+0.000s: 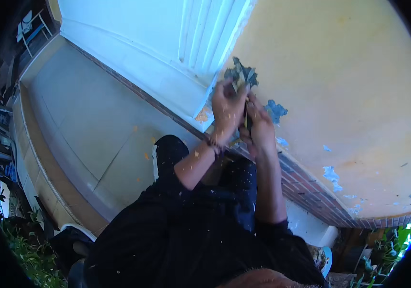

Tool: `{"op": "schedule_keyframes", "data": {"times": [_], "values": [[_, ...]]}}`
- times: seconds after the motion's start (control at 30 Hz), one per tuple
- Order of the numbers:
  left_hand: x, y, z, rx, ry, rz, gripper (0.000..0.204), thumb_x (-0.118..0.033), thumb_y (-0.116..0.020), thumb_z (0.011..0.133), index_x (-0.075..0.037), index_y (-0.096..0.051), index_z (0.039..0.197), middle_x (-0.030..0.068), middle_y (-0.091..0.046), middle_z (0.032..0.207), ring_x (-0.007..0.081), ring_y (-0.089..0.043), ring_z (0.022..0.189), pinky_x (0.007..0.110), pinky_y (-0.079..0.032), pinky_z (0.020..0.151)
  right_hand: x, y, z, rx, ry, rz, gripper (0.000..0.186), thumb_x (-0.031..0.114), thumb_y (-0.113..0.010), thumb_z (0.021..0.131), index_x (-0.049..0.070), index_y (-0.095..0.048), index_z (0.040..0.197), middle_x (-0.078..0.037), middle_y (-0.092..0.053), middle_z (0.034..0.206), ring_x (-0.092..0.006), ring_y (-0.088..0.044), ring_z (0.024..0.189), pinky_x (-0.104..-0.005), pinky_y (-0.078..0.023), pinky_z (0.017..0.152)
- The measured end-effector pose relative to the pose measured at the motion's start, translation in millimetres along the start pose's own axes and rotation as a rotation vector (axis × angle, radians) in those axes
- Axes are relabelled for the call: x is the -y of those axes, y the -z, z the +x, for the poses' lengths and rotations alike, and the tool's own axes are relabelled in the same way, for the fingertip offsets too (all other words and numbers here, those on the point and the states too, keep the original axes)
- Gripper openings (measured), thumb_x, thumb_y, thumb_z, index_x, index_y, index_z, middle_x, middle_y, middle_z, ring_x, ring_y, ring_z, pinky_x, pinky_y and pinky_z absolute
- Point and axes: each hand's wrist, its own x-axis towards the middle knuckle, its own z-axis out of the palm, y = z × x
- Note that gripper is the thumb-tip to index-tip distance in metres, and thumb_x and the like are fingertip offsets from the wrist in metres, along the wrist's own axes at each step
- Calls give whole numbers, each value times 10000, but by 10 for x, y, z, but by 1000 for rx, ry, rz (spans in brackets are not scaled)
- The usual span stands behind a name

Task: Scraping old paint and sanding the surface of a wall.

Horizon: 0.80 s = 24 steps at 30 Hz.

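Note:
My right hand (261, 128) is closed around a slim tool with a dark handle (248, 116), which looks like a scraper. It is held against the lower part of a yellow painted wall (340, 81). Close on its left, my left hand (228, 109) has its fingers curled by a bare grey patch (234, 63) with ragged edges. Whether those fingers grip the tool or a loose paint flake is hidden. A dark bracelet (215, 145) circles my left wrist. Another bare patch (277, 112) lies just right of my hands.
A white panelled door (138, 29) adjoins the wall on the left. Brick edging (306, 188) runs below the wall. Grey floor tiles (85, 105) carry scattered chips. My dark-clothed knee (171, 146) is bent below my hands. Plants (35, 245) stand at lower left.

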Motion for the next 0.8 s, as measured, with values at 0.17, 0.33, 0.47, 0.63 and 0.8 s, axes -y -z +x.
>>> {"op": "schedule_keyframes", "data": {"times": [0.17, 0.33, 0.47, 0.63, 0.8], "values": [[-309, 437, 138, 46, 46, 21, 556, -320, -838, 873, 47, -603, 1219, 56, -623, 853, 114, -584, 701, 271, -486, 599, -119, -450, -65, 14, 12, 134, 457, 209, -438, 1101, 137, -456, 1552, 10, -516, 764, -60, -388, 495, -200, -263, 403], [-591, 246, 190, 5, 91, -58, 559, -257, -820, 908, 30, -525, 1286, 64, -678, 895, 67, -602, 735, 224, -471, 576, 50, -369, 60, 31, 1, 72, 458, 227, -433, 1100, 147, -452, 1551, 11, -509, 784, -45, -353, 473, -208, -252, 389], [-97, 350, 261, 21, -92, 75, 541, -256, -802, 925, 37, -510, 1273, 68, -671, 866, 69, -587, 667, 227, -441, 508, 52, -363, 7, 82, 3, 60, 465, 205, -428, 1102, 134, -438, 1562, 3, -513, 804, -55, -368, 501, -190, -249, 403], [-621, 189, 235, -13, 79, -115, 558, -249, -810, 917, 42, -514, 1289, 76, -674, 865, 67, -583, 653, 231, -437, 502, 252, -431, 98, 78, -5, 21, 458, 206, -420, 1097, 142, -453, 1549, -2, -520, 800, -53, -368, 493, -209, -244, 393], [-525, 42, 57, 72, 132, -128, 577, -256, -811, 911, 50, -465, 1257, 62, -625, 797, 99, -566, 534, 262, -425, 414, 224, -106, -29, 13, 5, -67, 456, 220, -459, 1094, 121, -460, 1540, 4, -545, 836, -64, -441, 547, -191, -295, 414]]}}
